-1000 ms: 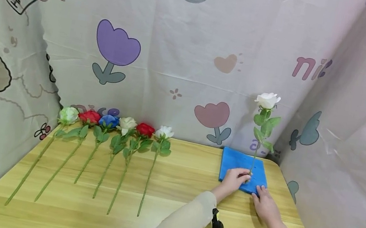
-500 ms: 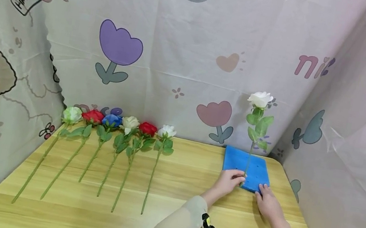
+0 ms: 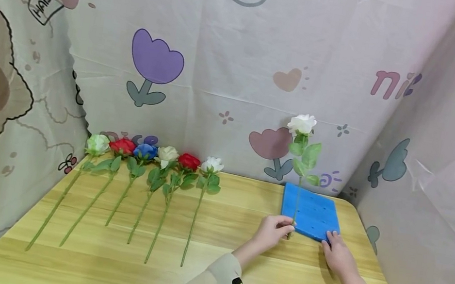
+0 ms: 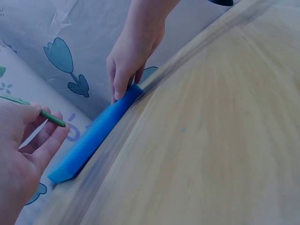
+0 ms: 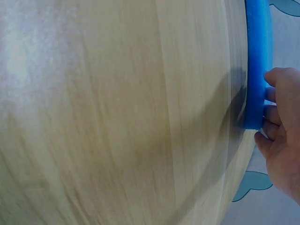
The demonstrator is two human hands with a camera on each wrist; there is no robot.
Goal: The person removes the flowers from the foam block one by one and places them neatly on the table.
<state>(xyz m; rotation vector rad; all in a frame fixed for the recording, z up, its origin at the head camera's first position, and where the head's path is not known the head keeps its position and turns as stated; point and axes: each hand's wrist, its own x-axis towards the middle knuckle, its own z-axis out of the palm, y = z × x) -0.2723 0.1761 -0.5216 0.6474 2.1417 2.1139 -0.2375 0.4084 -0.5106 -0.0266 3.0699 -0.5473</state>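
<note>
My left hand (image 3: 272, 233) pinches the lower stem of an upright white rose (image 3: 302, 124), its bloom high against the backdrop and leaves partway down. In the left wrist view the green stem end (image 4: 52, 118) pokes out past the fingertips. This hand is just off the near left corner of a flat blue foam board (image 3: 309, 213), which has small holes in its top. My right hand (image 3: 340, 254) rests on the board's near right corner. In the right wrist view its fingers (image 5: 271, 114) lie on the blue board, along its edge.
To the left, several cut roses lie in a row on the wooden table (image 3: 102, 270): a greenish-white one (image 3: 98, 145), red, blue, cream, another red and a white one (image 3: 212, 164). A printed cloth backdrop (image 3: 231, 54) stands behind and at both sides.
My left hand has carried the white rose left and toward me, from over the foam board to beside its near left corner. My right hand stays on the board.
</note>
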